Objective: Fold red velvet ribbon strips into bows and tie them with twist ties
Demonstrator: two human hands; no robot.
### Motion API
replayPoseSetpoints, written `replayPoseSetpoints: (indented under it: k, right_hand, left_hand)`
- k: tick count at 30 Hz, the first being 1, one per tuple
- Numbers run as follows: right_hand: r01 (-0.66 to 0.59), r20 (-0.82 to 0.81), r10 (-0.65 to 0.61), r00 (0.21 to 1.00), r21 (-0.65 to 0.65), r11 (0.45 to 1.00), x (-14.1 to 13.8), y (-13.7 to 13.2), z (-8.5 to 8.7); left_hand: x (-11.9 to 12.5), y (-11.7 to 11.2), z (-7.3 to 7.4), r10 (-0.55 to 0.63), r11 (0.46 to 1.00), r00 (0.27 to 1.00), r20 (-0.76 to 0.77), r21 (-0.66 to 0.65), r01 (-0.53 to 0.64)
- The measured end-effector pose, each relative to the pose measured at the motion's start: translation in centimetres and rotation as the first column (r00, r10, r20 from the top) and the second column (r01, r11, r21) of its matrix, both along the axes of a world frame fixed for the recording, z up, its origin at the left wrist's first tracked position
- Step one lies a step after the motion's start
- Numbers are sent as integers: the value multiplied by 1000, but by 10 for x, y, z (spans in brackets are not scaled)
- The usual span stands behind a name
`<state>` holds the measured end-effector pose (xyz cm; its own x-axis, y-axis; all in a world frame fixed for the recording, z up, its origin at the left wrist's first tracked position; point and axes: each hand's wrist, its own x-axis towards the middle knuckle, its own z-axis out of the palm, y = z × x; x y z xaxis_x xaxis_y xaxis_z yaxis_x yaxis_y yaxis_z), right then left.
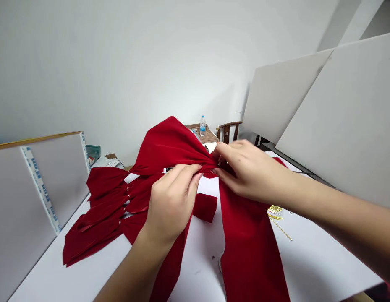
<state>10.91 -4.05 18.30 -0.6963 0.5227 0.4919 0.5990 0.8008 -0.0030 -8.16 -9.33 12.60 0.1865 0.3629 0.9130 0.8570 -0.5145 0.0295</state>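
Note:
A large piece of red velvety fabric (172,142) is bunched into folds between my two hands, above the white table. My left hand (174,197) pinches the gathered folds with thumb and fingers. Close beside it, my right hand (242,167) grips the same gather from the other side. One loop of the fabric rises behind my hands, and long tails hang down toward me. To the left lie several gathered red fabric bows (100,209), pinched in at their middles. A small red fabric piece (205,207) rests on the table below my hands.
Gold twist ties (276,212) lie on the white table (317,251) at right. White panels (339,92) stand at right, another panel (18,184) at left. Behind are a water bottle (202,126) on a small wooden table and a wooden chair (228,131).

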Motion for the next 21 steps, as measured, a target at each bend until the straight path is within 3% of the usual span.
replayPoseSetpoints:
  k: [2, 5, 8, 11, 14, 17, 21]
  right_hand:
    - [18, -22, -22, 1000, -168, 986, 5, 7, -14]
    - [32, -73, -56, 996, -298, 954, 10, 16, -34]
    - [-56, -167, -21, 986, -444, 894, 16, 26, -56]
    - [-139, -237, 4, 971, -552, 822, 22, 38, -82]
    - [-102, -227, -58, 972, -636, 765, 25, 47, -111]
    - [-34, -215, -140, 966, -650, 760, 22, 51, -138]
    - [-97, -340, -129, 932, -573, 814, 19, 52, -170]
  left_hand:
    - [4, 4, -5, -6, 999, 999, -42, -39, 5]
    - [8, 14, -16, -31, 995, 997, -68, -97, 25]
    - [7, 23, -30, -31, 977, 996, -85, -211, 12]
    - [3, 29, -44, -16, 933, 990, -142, -358, -36]
    - [1, 31, -58, -13, 872, 968, -252, -476, -113]
    - [7, 33, -71, -19, 847, 934, -356, -502, -174]
    - [19, 38, -89, -10, 858, 893, -450, -463, -223]
